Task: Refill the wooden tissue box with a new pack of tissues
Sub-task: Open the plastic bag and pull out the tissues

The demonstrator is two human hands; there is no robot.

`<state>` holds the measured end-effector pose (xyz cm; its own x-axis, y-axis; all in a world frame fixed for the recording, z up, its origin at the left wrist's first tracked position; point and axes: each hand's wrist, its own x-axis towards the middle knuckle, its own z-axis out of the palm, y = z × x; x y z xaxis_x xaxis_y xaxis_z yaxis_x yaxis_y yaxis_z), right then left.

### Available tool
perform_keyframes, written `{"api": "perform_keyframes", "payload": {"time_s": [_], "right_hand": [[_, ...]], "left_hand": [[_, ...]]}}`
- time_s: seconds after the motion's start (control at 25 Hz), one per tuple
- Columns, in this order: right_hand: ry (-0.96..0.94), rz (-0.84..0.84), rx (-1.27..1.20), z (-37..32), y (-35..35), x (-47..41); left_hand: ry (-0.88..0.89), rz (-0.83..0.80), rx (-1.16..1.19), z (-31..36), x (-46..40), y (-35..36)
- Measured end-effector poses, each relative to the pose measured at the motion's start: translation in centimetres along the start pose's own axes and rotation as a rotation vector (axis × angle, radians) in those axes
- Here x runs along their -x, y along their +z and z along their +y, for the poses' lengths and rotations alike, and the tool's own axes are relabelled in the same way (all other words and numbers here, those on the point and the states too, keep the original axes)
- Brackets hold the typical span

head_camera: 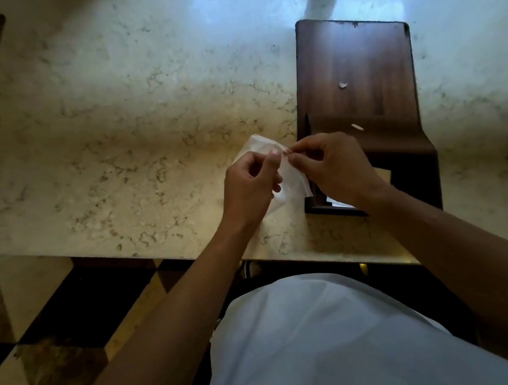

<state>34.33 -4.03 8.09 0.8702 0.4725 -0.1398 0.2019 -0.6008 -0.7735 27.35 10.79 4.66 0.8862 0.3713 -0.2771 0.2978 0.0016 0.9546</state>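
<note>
Head view: I'm pinching the white tissue pack (290,176) between left hand (250,189) and right hand (335,169), the wooden tissue box (358,82) lying lengthwise just right of my fingers.

We see a dark wooden tissue box (357,76) lying on the pale marble counter, its open end facing us near the counter's front edge. Just left of it, a thin, translucent white tissue pack (290,180) is pinched at its top between our fingertips.

tissue pack (290,180) on counter (136,127), left of box (357,76)
</note>
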Motion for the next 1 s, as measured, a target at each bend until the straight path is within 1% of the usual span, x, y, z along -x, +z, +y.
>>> {"api": "perform_keyframes", "payload": {"time_s": [0.16, 0.28, 0.4, 0.56, 0.68, 0.8, 0.92, 1.0], "right_hand": [[-0.078, -0.015, 0.053, -0.4, -0.9, -0.2], [-0.08, -0.029, 0.044, -0.8, -1.3, -0.5], [-0.032, -0.048, 0.017, -1.1, -1.2, -0.5], [0.142, -0.145, -0.109, -1.3, -1.1, -0.7], [0.166, -0.181, -0.125, -1.6, -1.2, -0.8], [0.179, -0.183, -0.147, -1.8, -1.5, -0.6], [0.196, -0.21, -0.141, -1.7, -1.5, -0.7], [0.23, -0.238, -0.184, -1.7, -1.6, -0.9]], "left_hand": [[0.028, -0.037, -0.104, 2.0, -0.3, 0.6], [0.021, -0.086, -0.155, 3.0, -0.4, 0.4], [-0.019, -0.152, -0.193, 3.6, -0.4, -0.1], [-0.092, -0.179, -0.202, 4.0, -0.1, -0.4], [-0.12, -0.167, -0.241, 4.0, 0.2, -0.4], [-0.101, -0.147, -0.265, 4.1, 0.3, -0.6], [-0.109, -0.155, -0.253, 4.1, 0.4, -0.4], [-0.114, -0.176, -0.24, 4.1, 0.5, -0.3]]}}
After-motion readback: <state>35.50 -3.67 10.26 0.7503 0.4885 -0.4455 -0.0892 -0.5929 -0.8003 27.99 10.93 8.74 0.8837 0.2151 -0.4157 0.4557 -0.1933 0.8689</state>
